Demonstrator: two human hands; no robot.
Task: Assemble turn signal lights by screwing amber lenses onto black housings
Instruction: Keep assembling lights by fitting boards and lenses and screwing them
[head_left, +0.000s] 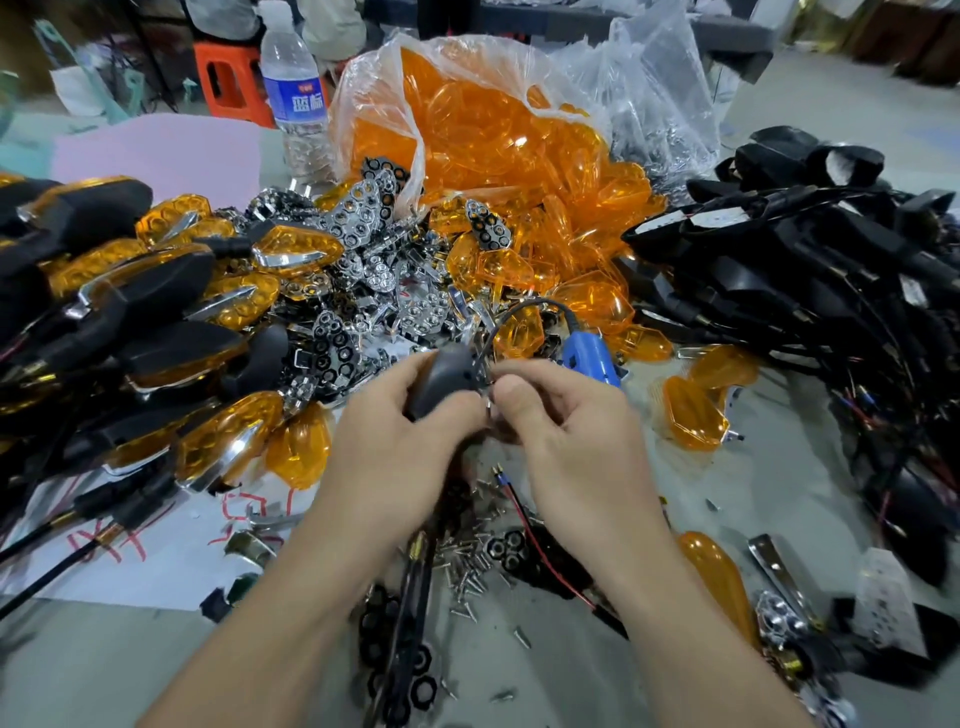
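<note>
Black housing (448, 382) gripped by left hand (395, 441); right hand (566, 431) pinches its edge

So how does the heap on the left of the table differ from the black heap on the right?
The left heap shows amber lenses and chrome trim fitted on black housings; the right heap is almost all black, with no amber on it. The right heap is tangled with thin loose wires, while the left heap has thicker black stems. Both contain black housings like the housing held between the left hand and right hand.
</note>
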